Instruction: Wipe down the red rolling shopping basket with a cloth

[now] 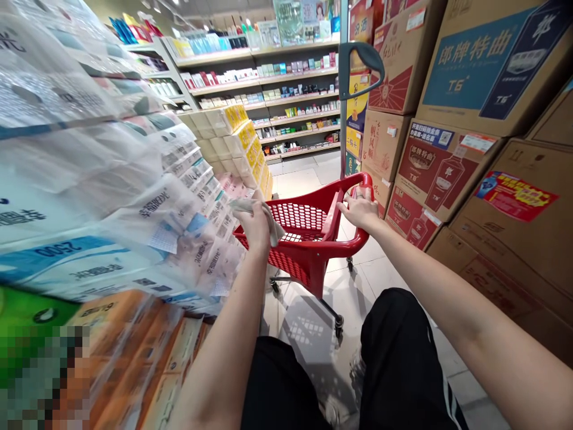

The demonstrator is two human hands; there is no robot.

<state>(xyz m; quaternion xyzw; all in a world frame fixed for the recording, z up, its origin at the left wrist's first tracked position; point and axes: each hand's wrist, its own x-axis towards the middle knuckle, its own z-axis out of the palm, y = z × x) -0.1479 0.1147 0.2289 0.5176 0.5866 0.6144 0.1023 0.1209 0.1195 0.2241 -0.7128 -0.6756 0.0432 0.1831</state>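
A red plastic shopping cart [308,263] with a perforated basket stands just ahead of me on small wheels. My right hand [363,209] is closed on the cart's red handle [358,240] at its far right corner. Over the basket's left rim, my left hand [256,224] is closed on a pale grey-white cloth [275,226], whose folds hang down on both sides of the fingers. No goods show in the visible part of the basket.
Wrapped tissue packs [147,203] rise in a tall stack close on the left, above orange packs [120,352]. Cardboard cartons [474,60] wall the right side. A pole with a dark grey handle [344,71] stands ahead, before shelves of small boxes [286,89]. Pale tiles [304,334] cover the floor.
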